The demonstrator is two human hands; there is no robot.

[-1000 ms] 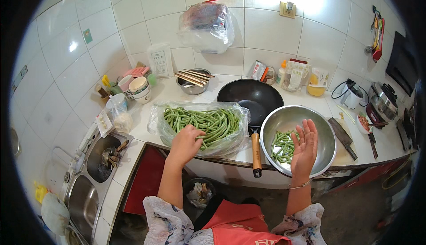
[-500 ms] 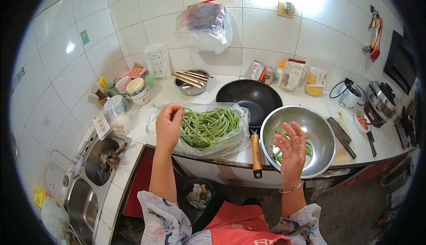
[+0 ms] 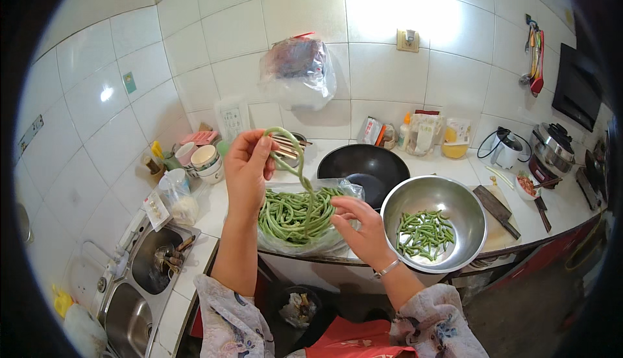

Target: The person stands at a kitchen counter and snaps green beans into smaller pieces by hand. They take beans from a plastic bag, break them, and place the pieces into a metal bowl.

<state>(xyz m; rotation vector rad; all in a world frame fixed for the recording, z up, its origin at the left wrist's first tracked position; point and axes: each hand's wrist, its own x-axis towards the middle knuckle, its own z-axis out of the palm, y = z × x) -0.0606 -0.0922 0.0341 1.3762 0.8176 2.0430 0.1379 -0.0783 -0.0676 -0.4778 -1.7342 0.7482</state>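
Note:
My left hand (image 3: 248, 170), raised above the counter, pinches one end of a long bean (image 3: 303, 181). The bean curls over and dangles in front of a clear plastic bag (image 3: 347, 190) full of green long beans (image 3: 285, 216). My right hand (image 3: 363, 227) is at the bag's right side, palm inward, its fingers apart and holding nothing I can see. To its right stands a wide steel bowl (image 3: 472, 212) with short cut bean pieces (image 3: 425, 233) in the bottom.
A black wok (image 3: 363, 163) sits behind the bag and bowl. A cleaver (image 3: 495, 210) lies on a cutting board (image 3: 500, 231) at the right. A double sink (image 3: 126, 316) is at the left, and a bin (image 3: 300, 307) stands below the counter.
My left hand has risen, drawing a bean up from the bag. My right hand has moved left from over the bowl to the bag, uncovering the bean pieces. The view has tilted upward.

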